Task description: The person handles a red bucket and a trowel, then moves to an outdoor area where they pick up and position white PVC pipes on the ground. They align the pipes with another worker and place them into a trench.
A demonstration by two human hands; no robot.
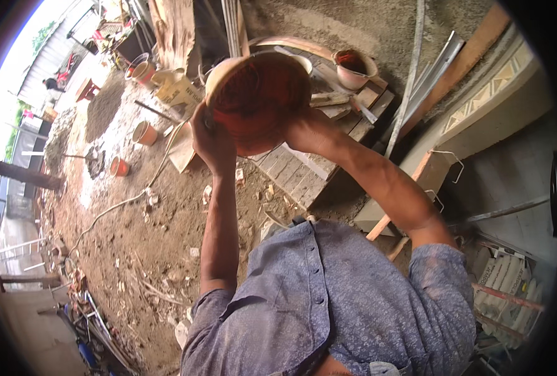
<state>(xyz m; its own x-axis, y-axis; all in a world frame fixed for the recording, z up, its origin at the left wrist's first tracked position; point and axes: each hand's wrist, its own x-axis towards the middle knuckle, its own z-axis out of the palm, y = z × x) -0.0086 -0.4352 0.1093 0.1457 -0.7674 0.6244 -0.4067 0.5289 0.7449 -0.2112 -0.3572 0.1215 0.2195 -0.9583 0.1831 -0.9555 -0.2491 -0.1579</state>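
Note:
Both my arms reach forward, holding up a reddish bucket (259,103) with a pale, dirty rim. It is tilted so that its dark, red-stained inside shows. My left hand (214,139) grips its left side, thumb against the bucket. On the lower right side, my right hand (306,133) holds it too, with the fingers partly hidden behind or under it. Beyond the bucket, a second, paler bucket (353,75) with reddish stuff inside stands on a platform of wooden boards (297,182).
Rubble-strewn dirt ground spreads to the left, crossed by a pale hose (118,205). Orange buckets (145,133) and a torn paper sack (181,93) stand there, near a sand heap (106,106). A concrete beam (491,113) and stacked sacks (504,288) are at right.

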